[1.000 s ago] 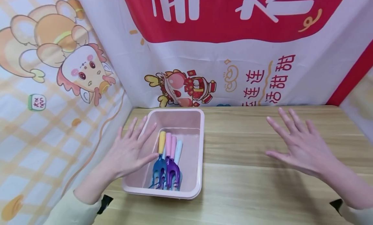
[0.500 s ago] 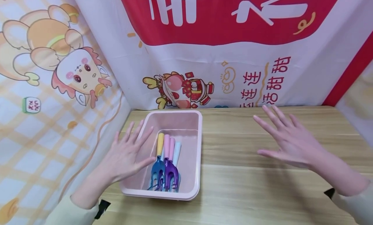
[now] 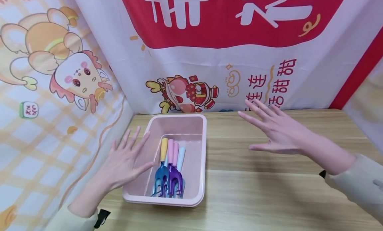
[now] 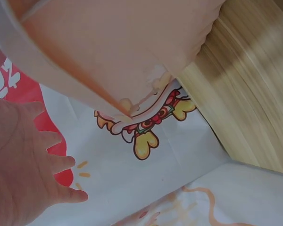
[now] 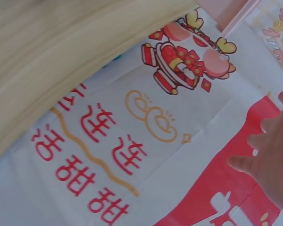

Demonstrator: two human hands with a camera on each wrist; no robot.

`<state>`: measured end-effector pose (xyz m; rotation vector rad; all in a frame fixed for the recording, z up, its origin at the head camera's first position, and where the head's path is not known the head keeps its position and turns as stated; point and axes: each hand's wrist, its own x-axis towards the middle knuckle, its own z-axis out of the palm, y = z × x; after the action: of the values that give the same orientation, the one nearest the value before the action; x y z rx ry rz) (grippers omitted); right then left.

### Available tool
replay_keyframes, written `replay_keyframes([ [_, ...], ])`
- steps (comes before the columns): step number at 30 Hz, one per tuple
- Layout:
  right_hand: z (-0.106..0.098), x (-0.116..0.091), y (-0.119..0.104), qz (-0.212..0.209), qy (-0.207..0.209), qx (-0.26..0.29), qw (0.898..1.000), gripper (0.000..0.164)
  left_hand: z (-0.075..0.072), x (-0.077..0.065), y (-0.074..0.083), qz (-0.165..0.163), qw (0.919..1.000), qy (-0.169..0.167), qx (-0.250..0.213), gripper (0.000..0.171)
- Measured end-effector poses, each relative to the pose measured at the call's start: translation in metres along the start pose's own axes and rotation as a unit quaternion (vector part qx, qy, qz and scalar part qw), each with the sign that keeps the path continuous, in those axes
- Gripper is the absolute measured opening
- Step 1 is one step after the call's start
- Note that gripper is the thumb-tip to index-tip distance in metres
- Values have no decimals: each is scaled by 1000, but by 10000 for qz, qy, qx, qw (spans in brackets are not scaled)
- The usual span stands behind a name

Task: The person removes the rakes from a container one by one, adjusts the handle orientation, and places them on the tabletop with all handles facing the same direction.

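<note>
A pink plastic bin [image 3: 194, 171] stands on the left part of the wooden table. In it lie several small garden forks with coloured handles: a blue fork [image 3: 162, 172] with a yellow handle, a purple fork [image 3: 176, 177] with a pink handle, and others partly hidden under them. My left hand [image 3: 124, 164] hovers at the bin's left side with its fingers spread, holding nothing. To the right of the bin, my right hand [image 3: 273, 131] is held above the table, fingers spread and nothing in it. The left wrist view shows the bin's outer wall [image 4: 108, 47] close by.
The wooden table [image 3: 254, 191] reaches back to a white and red printed cloth [image 3: 233, 51]. Another printed cloth [image 3: 60, 131] with a checked pattern hangs along the left side. The bin stands near the back and left cloths.
My right hand has moved left, toward the bin, and slightly up in the head view. The left hand has shifted slightly down and left. The forks stay in the bin.
</note>
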<state>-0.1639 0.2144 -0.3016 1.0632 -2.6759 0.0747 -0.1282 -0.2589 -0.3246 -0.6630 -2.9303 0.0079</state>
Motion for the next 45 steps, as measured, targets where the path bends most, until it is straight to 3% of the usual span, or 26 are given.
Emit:
replay_keyframes([
  [6, -4, 27, -6, -307, -110, 82, 9994, 93, 1, -5, -6, -143, 9998, -102, -26, 87],
  [13, -2, 60, -18, -711, -204, 207, 9970, 93, 7, -10, -13, -248, 9995, 7, -193, 89],
  [19, 1, 87, -25, -788, -419, 159, 9959, 93, 14, -15, -20, -414, 9984, -60, -376, 89],
  [28, 8, 114, -37, -969, -693, 324, 9923, 91, 30, -21, -26, -607, 9923, -84, -1078, 84],
  [33, 18, 127, -45, -1157, -756, 340, 9898, 89, 42, -25, -30, -640, 9804, 42, -1860, 82],
  [41, 28, 145, -60, -1404, -800, 493, 9856, 90, 56, -27, -35, -789, 9465, 104, -3128, 80],
  [45, 33, 154, -67, -1420, -939, 559, 9838, 88, 63, -26, -37, -581, 9321, 243, -3566, 80],
])
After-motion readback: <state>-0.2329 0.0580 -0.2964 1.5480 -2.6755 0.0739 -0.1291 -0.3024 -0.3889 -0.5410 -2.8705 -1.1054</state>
